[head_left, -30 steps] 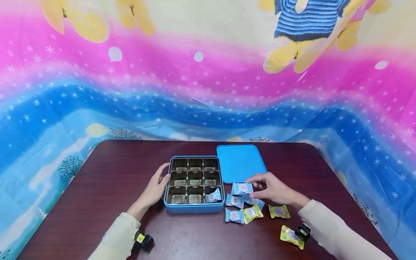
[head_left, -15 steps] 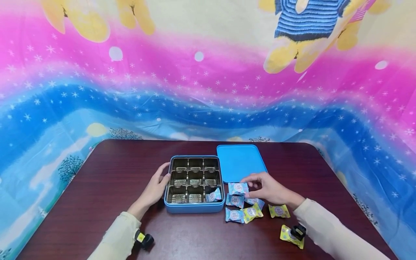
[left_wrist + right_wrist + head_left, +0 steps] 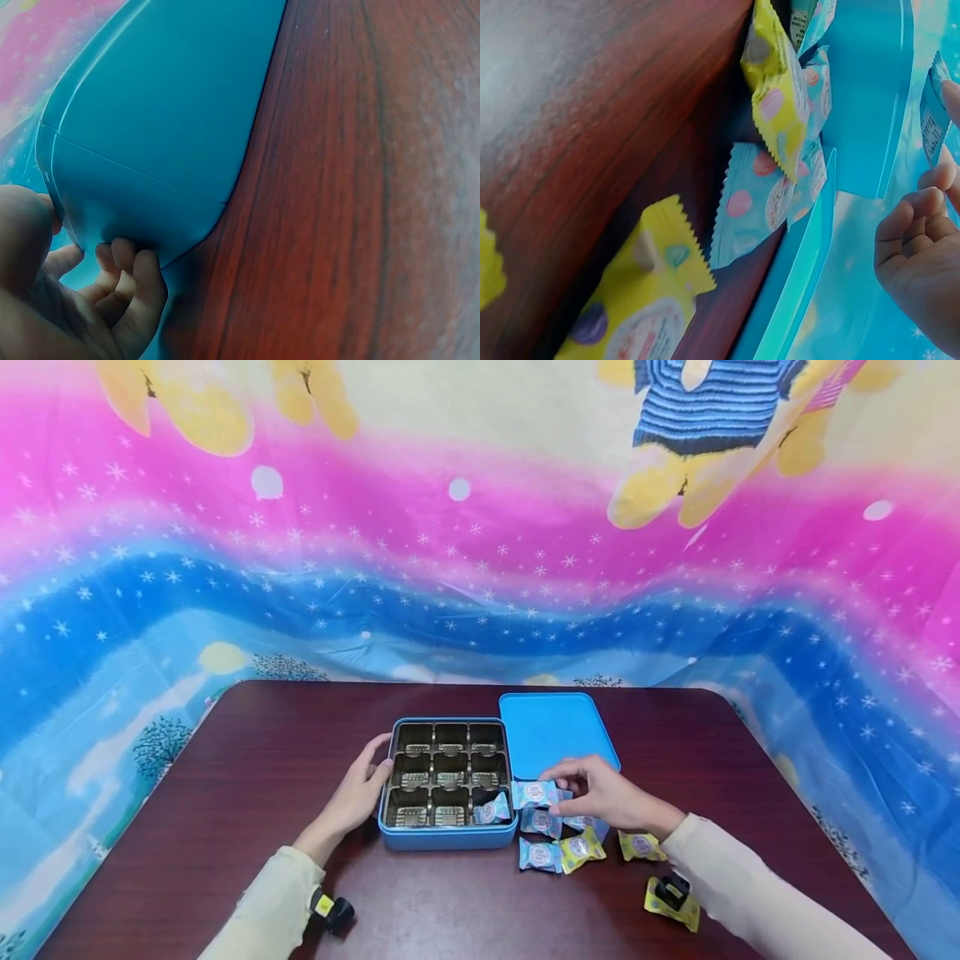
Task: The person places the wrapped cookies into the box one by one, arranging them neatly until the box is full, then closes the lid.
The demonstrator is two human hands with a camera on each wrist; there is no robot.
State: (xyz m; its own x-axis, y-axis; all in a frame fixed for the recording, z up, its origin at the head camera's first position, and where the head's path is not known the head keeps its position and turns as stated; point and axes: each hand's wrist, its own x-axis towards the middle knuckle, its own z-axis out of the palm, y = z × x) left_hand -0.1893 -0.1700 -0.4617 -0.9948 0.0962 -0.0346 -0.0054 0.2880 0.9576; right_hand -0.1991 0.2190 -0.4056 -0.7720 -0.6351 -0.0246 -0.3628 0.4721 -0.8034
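A blue square box point(image 3: 450, 838) with a dark nine-compartment insert stands on the table. One blue wrapped candy point(image 3: 491, 811) lies in its near right compartment. My left hand point(image 3: 357, 791) grips the box's left side, thumb at the rim; the left wrist view shows curled fingertips point(image 3: 146, 270) against the outer wall. My right hand point(image 3: 600, 792) pinches another blue wrapped candy point(image 3: 532, 793) between thumb and forefinger, raised beside the box's right rim. In the right wrist view this candy point(image 3: 933, 124) is partly cut off by the frame edge.
Right of the box lie several blue candies point(image 3: 539, 856) and a yellow candy point(image 3: 582, 850). Two more yellow candies point(image 3: 639, 846) sit further right, one partly behind the wrist camera point(image 3: 672, 890). The blue lid point(image 3: 557, 735) lies flat behind. A patterned cloth hangs beyond the table point(image 3: 315, 714).
My right hand has moved left with the blue candy, from above the pile to the box's right rim. The left hand stays on the box.
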